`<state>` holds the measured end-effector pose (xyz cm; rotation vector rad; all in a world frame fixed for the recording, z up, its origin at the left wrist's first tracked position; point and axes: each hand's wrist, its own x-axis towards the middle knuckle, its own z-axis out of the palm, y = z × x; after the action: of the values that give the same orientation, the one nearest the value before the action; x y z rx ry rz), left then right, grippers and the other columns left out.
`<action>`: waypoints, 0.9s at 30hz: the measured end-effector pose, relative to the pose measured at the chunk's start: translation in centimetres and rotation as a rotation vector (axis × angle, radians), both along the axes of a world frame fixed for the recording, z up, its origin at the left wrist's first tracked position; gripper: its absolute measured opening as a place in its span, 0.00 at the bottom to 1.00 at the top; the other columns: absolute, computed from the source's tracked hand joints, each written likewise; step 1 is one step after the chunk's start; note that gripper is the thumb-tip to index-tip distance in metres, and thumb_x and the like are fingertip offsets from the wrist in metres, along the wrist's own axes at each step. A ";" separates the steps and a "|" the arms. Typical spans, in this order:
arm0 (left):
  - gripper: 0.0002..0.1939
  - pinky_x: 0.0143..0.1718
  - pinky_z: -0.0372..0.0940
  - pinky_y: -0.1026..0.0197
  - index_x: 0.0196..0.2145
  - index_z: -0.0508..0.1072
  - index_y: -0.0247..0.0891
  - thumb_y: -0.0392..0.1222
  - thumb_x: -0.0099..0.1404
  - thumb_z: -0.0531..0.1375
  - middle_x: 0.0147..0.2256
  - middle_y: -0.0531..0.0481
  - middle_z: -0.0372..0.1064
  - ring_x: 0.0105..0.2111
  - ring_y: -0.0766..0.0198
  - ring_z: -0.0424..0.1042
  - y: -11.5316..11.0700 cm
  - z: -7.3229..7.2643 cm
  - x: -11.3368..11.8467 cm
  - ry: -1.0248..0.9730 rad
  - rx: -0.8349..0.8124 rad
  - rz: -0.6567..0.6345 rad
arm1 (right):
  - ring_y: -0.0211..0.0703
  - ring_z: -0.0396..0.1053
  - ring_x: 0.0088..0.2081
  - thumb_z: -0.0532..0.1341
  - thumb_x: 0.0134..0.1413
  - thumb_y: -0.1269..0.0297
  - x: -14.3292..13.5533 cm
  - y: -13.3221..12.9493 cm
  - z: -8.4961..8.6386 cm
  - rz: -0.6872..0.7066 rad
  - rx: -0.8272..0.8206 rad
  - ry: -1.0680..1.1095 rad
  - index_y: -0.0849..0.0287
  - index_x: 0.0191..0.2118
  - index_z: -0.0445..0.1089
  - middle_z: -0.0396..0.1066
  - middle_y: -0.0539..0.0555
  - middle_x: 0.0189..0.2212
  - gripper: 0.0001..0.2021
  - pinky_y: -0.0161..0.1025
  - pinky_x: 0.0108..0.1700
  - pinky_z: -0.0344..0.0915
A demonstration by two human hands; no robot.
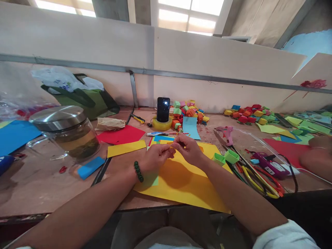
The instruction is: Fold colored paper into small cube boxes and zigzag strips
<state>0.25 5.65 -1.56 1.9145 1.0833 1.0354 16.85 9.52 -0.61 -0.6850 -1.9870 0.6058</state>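
Note:
My left hand (158, 155), with a dark green bead bracelet (138, 171) at its wrist, is closed in a pinch. My right hand (188, 148) meets it fingertip to fingertip, also pinching. Between them shows a bit of a yellow-orange piece of paper (169, 143), mostly hidden by the fingers. Both hands are above a large yellow paper sheet (192, 188). A light green paper (151, 180) lies under my left wrist. Right of my right hand stand two small green folded paper boxes (225, 158).
A glass tea mug (75, 138), blue strip (90, 167) and yellow strip (127, 148) lie left. Behind are a phone (163, 109) on a tape roll (162, 124) and piled paper cubes (190, 112). Right are a pink glue gun (227, 135), cables (255, 180) and another person's hand (317, 157).

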 end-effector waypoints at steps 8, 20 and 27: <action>0.27 0.33 0.67 0.63 0.43 0.72 0.34 0.55 0.51 0.66 0.38 0.46 0.69 0.33 0.64 0.70 0.9 -0.1 -0.1 -0.291 -0.132 0.080 | 0.31 0.59 0.18 0.66 0.39 0.39 -0.8 0.8 -0.7 0.065 -0.576 0.470 0.57 0.26 0.62 0.63 0.45 0.18 0.25 0.31 0.21 0.62; 0.10 0.31 0.61 0.62 0.33 0.71 0.37 0.36 0.63 0.49 0.29 0.48 0.70 0.29 0.63 0.67 1.1 -1.3 -0.5 0.299 0.219 0.197 | 0.35 0.64 0.27 0.67 0.46 0.50 0.0 0.6 -1.0 0.056 -0.174 0.061 0.58 0.36 0.69 0.66 0.49 0.28 0.18 0.32 0.25 0.64; 0.11 0.34 0.62 0.62 0.34 0.72 0.37 0.33 0.63 0.49 0.29 0.49 0.70 0.30 0.63 0.67 0.4 -0.2 -0.3 0.331 0.305 0.151 | 0.39 0.68 0.33 0.62 0.56 0.61 0.5 0.5 -0.6 0.036 0.255 -0.023 0.55 0.32 0.73 0.69 0.50 0.24 0.06 0.39 0.39 0.67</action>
<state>-0.05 6.02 -1.75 2.3397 1.3325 1.0354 17.38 10.02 -1.24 -0.5024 -2.0563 0.3583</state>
